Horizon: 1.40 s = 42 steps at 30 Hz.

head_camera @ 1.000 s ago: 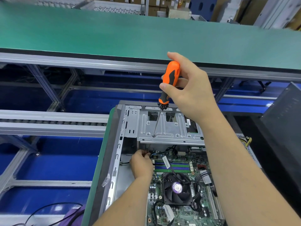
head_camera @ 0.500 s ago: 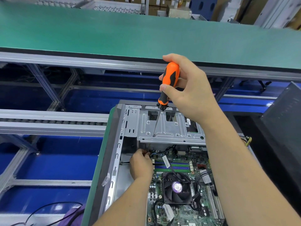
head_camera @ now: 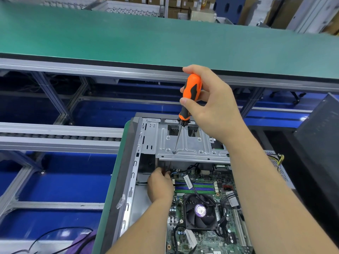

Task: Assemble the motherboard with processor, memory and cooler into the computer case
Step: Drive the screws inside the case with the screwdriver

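While driving: my right hand (head_camera: 212,105) gripped the screwdriver (head_camera: 190,96), fingers curled round its orange handle.
Shaft: it passed through a hole in the drive bay (head_camera: 192,143) toward the board corner below.
Left hand (head_camera: 160,184): fingers curled at the tip, apparently pinching a screw; the screw itself was hidden.
Board (head_camera: 205,208): it sat inside the case (head_camera: 135,162), with memory (head_camera: 195,186) and cooler (head_camera: 200,211) fitted.
Method: I judged it best to keep the shaft square to the board, seat the tip before turning, and press lightly.
Risk: a slipped tip could have scratched traces.
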{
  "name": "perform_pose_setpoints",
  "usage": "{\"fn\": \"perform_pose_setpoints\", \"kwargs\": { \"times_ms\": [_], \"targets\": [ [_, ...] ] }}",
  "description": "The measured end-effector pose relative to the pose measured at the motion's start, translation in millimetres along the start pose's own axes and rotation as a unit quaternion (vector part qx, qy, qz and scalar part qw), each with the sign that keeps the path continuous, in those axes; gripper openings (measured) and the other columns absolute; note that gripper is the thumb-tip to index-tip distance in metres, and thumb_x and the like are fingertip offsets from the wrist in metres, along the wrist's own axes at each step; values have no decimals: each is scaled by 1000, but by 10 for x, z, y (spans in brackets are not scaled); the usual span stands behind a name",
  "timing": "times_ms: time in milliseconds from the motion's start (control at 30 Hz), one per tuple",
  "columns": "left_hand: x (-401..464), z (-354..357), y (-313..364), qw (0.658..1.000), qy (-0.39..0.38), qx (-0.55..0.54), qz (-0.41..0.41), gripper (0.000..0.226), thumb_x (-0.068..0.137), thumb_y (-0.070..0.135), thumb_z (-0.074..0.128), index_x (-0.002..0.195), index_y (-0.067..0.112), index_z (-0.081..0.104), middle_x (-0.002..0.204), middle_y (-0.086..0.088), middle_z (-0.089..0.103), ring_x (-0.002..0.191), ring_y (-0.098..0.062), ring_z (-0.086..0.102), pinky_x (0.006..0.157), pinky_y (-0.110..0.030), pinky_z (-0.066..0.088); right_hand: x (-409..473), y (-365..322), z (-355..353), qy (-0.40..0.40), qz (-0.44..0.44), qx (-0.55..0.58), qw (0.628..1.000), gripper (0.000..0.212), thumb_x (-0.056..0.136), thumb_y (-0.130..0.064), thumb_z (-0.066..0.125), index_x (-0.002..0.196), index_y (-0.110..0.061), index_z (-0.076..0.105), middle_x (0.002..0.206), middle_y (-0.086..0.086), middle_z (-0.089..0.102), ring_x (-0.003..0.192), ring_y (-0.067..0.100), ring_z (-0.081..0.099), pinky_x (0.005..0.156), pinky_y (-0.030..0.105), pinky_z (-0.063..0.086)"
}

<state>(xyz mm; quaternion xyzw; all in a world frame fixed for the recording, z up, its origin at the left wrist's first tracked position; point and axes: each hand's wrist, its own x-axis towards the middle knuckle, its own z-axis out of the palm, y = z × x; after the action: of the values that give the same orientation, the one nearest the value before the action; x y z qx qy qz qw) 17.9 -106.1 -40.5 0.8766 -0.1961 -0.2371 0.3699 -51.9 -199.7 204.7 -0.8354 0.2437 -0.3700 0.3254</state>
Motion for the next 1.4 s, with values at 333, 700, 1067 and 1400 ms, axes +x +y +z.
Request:
{"fn": "perform_pose_setpoints", "kwargs": {
  "times_ms": [333, 700, 1067, 1400],
  "targets": [
    [-15, -44, 2, 998, -46, 40, -28, 21, 97, 27, 54, 81, 15, 62, 71, -3, 61, 62, -20, 55, 49, -24, 32, -51, 0, 7, 9, -10, -12, 1000, 50, 89, -13, 71, 133, -25, 52, 103, 1, 63, 100, 26, 67, 85, 44, 59],
    [-43, -96, 21, 993, -89, 54, -46, 17, 92, 25, 58, 77, 22, 66, 71, 2, 66, 64, -18, 61, 54, -23, 40, -166, -19, 58, 17, -26, -20, 999, 46, 87, -12, 72, 128, -22, 55, 97, 3, 65, 92, 28, 66, 85, 46, 57],
    [-42, -99, 21, 993, -92, 54, -49, 21, 93, 25, 58, 72, 24, 60, 68, 7, 60, 62, -14, 56, 57, -23, 41, -206, -24, 85, 21, -29, -23, 999, 45, 87, -12, 71, 127, -22, 55, 94, 5, 65, 91, 29, 65, 83, 46, 57],
    [-16, -36, 21, 997, -64, 42, -25, 15, 97, 22, 50, 96, 11, 61, 87, -8, 66, 69, -23, 57, 50, -26, 34, -185, -42, 69, 26, -26, -34, 999, 45, 87, -14, 72, 127, -24, 55, 96, 0, 64, 90, 27, 66, 81, 44, 58]
  ]
}}
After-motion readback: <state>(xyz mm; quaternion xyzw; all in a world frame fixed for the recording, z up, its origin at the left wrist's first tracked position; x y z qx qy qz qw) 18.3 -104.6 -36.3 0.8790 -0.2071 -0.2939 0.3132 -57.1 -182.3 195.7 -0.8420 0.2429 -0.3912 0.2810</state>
